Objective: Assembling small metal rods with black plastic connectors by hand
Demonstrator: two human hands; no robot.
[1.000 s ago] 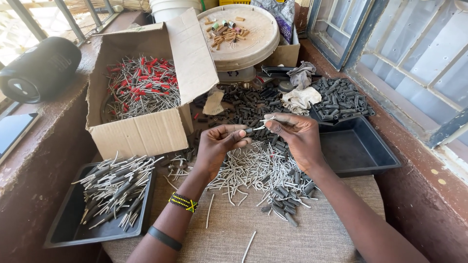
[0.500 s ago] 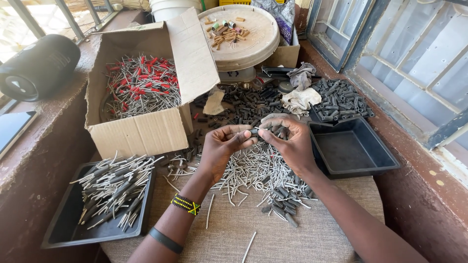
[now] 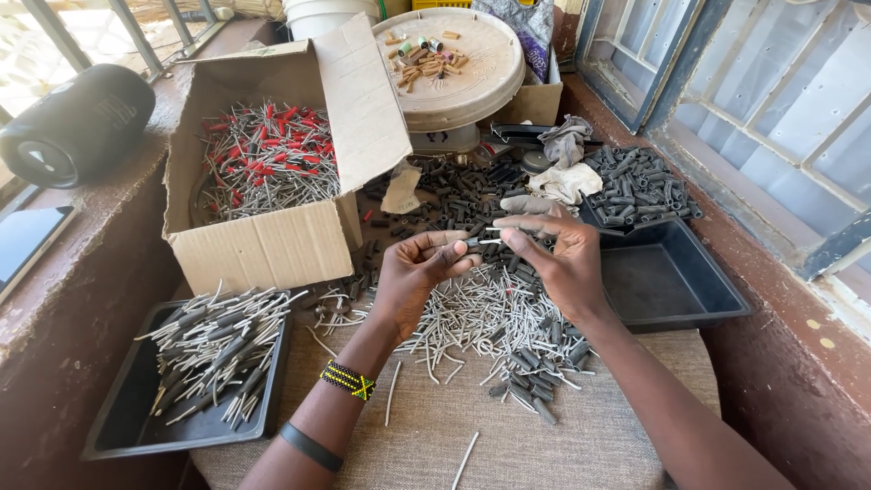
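Pinching one thin grey pin [image 3: 487,241] together, left hand [image 3: 419,277] and right hand [image 3: 553,259], seemingly sleeving it.

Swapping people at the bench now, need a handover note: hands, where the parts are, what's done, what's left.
Left hand and right hand meet above the table, pinching a thin white pin with a small dark sleeve on it.
Loose pins lie under the hands; loose sleeves lie behind.
Done: sleeved pins in the left tray; red-tipped ones in the cardboard box.
Left: the loose pile. The right tray holds nothing.
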